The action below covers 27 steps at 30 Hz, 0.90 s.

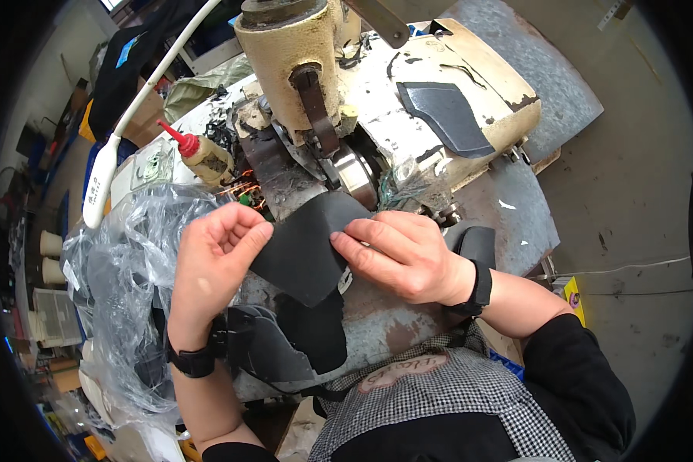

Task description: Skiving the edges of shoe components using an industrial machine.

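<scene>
Between my hands is a black leather-like piece (pixel 304 250) with rounded and pointed edges, its far part close to the metal wheel (pixel 356 179) of a worn cream machine (pixel 285 69). My left hand (pixel 217 258) pinches its left edge between thumb and fingers. On the right, my right hand (pixel 404 258) grips the piece's upper right side, fingers over the top; its thumb is mostly hidden. A stack of similar black pieces (pixel 266 346) lies nearer me, at the table's front edge. Another dark piece (pixel 448 115) rests on the machine's cream cover.
A bottle with a red nozzle (pixel 208 158) stands left of the machine, where orange sparks or glowing streaks show. Crumpled clear plastic (pixel 127 277) covers the left side. A white lamp or wand (pixel 102 181) hangs at upper left. More black pieces (pixel 477 245) lie beyond my right wrist.
</scene>
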Motion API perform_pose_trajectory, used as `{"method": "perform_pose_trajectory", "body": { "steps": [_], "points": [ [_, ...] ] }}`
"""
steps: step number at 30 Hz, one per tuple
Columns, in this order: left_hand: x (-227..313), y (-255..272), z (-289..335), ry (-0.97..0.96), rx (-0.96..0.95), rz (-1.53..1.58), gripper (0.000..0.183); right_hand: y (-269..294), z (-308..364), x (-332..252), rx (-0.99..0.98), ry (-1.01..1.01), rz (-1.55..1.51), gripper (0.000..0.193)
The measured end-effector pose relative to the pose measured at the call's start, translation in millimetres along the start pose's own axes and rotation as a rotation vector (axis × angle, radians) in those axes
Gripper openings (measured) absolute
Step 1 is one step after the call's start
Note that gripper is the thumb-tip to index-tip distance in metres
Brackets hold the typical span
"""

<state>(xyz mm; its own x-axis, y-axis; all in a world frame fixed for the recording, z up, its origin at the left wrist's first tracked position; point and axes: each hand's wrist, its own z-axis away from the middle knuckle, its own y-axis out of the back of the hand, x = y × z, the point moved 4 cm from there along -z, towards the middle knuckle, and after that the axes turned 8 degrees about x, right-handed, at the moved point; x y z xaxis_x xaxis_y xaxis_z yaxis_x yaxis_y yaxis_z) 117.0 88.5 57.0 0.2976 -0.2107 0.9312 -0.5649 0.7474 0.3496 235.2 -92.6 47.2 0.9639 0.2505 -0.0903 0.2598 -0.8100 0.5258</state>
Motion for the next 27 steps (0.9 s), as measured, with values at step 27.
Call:
{"method": "perform_pose_trajectory", "body": {
  "steps": [27],
  "points": [
    [16,-66,35,-0.111,-0.127,-0.117,0.013,79,18,90,0.120,-1.261,-0.748,0.007]
  ]
}}
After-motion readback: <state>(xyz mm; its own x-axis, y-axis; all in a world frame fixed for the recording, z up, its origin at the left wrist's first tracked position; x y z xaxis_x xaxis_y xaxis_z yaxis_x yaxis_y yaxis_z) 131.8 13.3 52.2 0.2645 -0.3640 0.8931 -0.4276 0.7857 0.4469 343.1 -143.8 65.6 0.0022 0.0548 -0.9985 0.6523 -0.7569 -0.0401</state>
